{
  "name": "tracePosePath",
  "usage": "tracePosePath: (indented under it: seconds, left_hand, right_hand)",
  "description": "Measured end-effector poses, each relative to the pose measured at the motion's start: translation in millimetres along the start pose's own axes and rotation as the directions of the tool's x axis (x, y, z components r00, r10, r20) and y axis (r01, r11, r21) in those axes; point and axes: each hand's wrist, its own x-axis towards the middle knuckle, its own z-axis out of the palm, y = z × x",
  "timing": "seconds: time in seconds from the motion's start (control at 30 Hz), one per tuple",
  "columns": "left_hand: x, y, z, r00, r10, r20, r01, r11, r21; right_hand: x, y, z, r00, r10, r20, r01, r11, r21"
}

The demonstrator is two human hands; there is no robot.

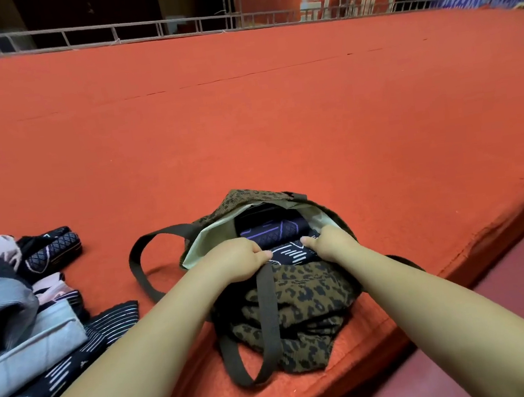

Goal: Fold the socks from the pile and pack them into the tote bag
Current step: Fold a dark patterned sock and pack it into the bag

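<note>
Packing step: left hand [240, 259] and right hand [331, 242], fingers curled, push a folded dark navy white-striped sock [293, 253] into the open leopard-print fabric tote bag [299, 311]. Next probably release, then reach left to the loose sock pile [38, 308].

Leopard tote bag [301, 295] open, folded socks [277, 229] inside

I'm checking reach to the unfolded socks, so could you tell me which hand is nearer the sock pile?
Left. The left hand is at the tote bag's opening, on the side toward the sock pile; the right hand is at its far side.
</note>
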Motion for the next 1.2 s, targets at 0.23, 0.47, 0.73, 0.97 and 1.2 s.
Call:
tracePosePath:
  seconds: [0.23, 0.47, 0.73, 0.97, 1.2]
  left_hand:
    - [-8, 6, -6, 0.994, 0.002, 0.109, -0.001, 1.0, -0.007]
    - [-27, -9, 0, 0.96, 0.169, 0.222, -0.172, 0.985, -0.003]
    - [-46, -18, 8, 0.904, 0.225, 0.363, -0.338, 0.896, 0.286]
    - [-86, -36, -2, 0.9, 0.109, 0.423, -0.255, 0.917, 0.306]
    - [-128, -63, -5, 0.879, -0.007, 0.477, -0.152, 0.944, 0.294]
  right_hand:
    - [-23, -5, -26, 0.974, -0.122, -0.191, 0.057, 0.948, -0.312]
    - [-64, 5, -30, 0.868, -0.415, 0.273, 0.447, 0.892, -0.065]
    - [-78, 13, 6, 0.77, -0.468, 0.433, 0.589, 0.783, -0.201]
    - [-87, -2, 18, 0.678, -0.514, 0.525, 0.667, 0.73, -0.146]
    - [-117, -41, 34, 0.567, -0.502, 0.653, 0.742, 0.656, -0.14]
